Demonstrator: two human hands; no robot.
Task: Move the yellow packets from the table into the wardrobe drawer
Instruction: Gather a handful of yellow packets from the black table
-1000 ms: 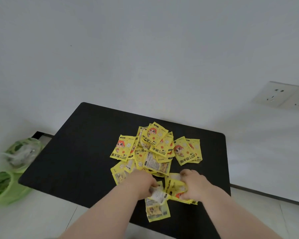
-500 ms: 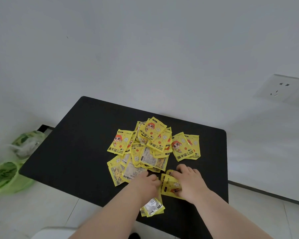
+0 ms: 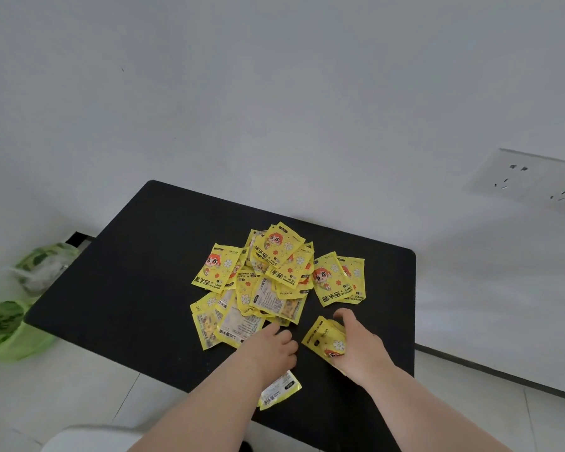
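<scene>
Yellow packets (image 3: pixel 274 275) lie heaped on the black counter (image 3: pixel 128 272), just beyond my hands. My left hand (image 3: pixel 268 350) curls round one at the heap's near edge. My right hand (image 3: pixel 361 345) clutches several beside it.

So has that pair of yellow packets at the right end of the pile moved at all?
No. The pair of packets sits just as near the black table's far right corner as before, overlapped the same way.

Forearms bare, extended forward; left grip (image 3: pixel 271 349) curled, clutching yellow packets (image 3: pixel 279 391); right grip (image 3: pixel 359 345) likewise.
</scene>
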